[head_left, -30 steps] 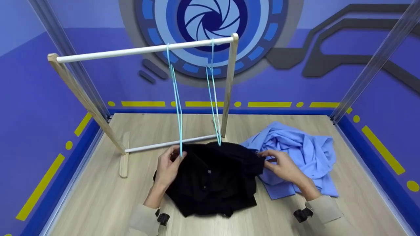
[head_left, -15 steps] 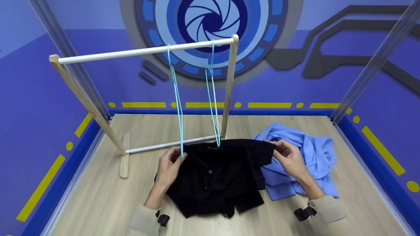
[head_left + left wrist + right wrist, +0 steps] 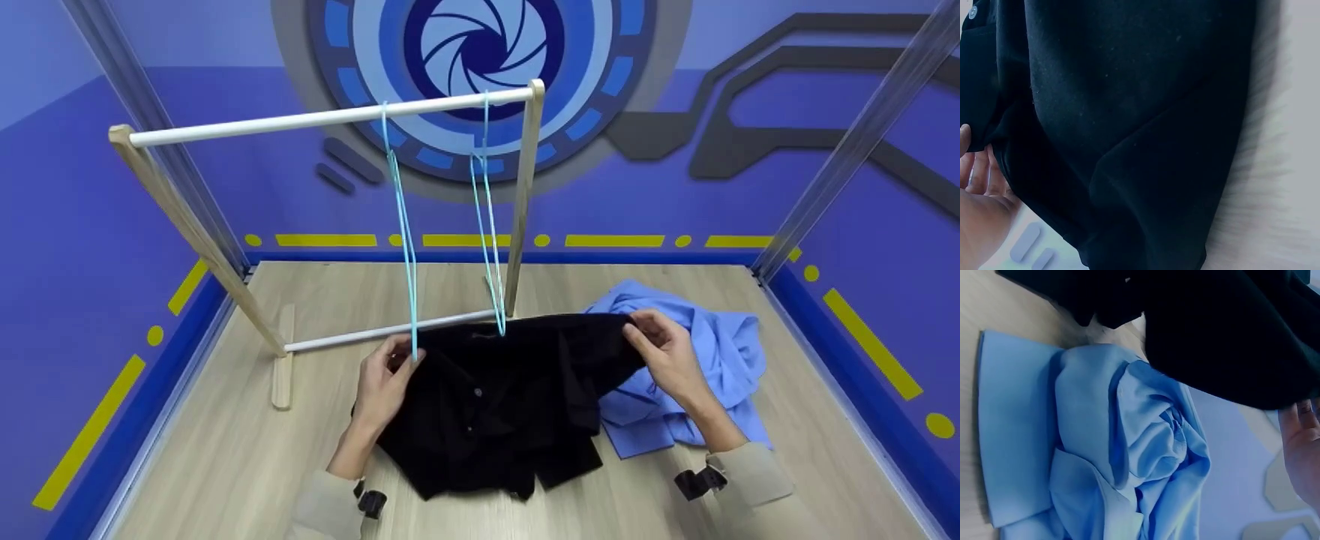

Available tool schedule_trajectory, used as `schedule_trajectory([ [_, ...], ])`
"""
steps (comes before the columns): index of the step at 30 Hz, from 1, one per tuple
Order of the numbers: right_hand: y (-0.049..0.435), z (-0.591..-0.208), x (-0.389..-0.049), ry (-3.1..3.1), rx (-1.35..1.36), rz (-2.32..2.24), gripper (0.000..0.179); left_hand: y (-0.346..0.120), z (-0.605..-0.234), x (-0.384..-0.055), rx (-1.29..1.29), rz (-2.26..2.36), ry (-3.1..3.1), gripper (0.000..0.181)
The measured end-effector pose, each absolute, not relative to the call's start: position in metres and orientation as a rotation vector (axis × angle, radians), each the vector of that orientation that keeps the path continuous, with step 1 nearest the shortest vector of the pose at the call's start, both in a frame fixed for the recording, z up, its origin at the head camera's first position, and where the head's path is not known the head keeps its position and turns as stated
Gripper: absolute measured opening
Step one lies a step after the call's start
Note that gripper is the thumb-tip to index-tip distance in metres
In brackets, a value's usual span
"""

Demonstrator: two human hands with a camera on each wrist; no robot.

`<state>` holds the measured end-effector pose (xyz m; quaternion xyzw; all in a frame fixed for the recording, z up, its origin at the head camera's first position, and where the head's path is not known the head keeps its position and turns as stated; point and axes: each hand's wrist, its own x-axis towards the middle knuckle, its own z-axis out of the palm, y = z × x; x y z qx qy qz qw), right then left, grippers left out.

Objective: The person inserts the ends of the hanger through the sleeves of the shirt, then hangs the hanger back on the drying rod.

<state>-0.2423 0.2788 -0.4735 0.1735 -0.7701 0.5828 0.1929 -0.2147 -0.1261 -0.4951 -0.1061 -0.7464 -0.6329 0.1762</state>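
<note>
A black short-sleeved shirt (image 3: 487, 405) with a buttoned front is spread between both hands over the table. My left hand (image 3: 384, 379) pinches its upper left edge, right where the lower end of a light-blue hanger (image 3: 407, 262) overlaps the cloth. With thumb and fingers my right hand (image 3: 667, 356) pinches the end of the sleeve on the right. In the left wrist view the shirt (image 3: 1129, 135) fills the middle, and the left hand (image 3: 985, 202) grips its edge. The right wrist view has the shirt (image 3: 1213, 332) drooping from the right hand (image 3: 1303, 450).
A crumpled blue shirt (image 3: 712, 360) lies on the table at the right, partly behind the right hand. The rack's white top rail (image 3: 300, 120) carries the first hanger and a second light-blue hanger (image 3: 491, 247). Painted blue walls (image 3: 637, 195) enclose the wooden table (image 3: 217, 420).
My right hand has moved right and up, stretching the black sleeve outward and regripping nearer its end. The shirt's right side has spread out; my left hand stays in place.
</note>
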Motion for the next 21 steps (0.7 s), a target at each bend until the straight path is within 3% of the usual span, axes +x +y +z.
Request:
schedule_trajectory([
  [7,0.274,-0.450,-0.233,-2.211,0.456,1.561,0.010,-0.127,-0.495,-0.215,-0.310,-1.781,-2.119,0.015],
  [21,0.302,-0.474,-0.256,-2.454,0.529,1.195,0.006,-0.128,-0.494,-0.213,-0.339,-1.770,-2.110,0.015],
])
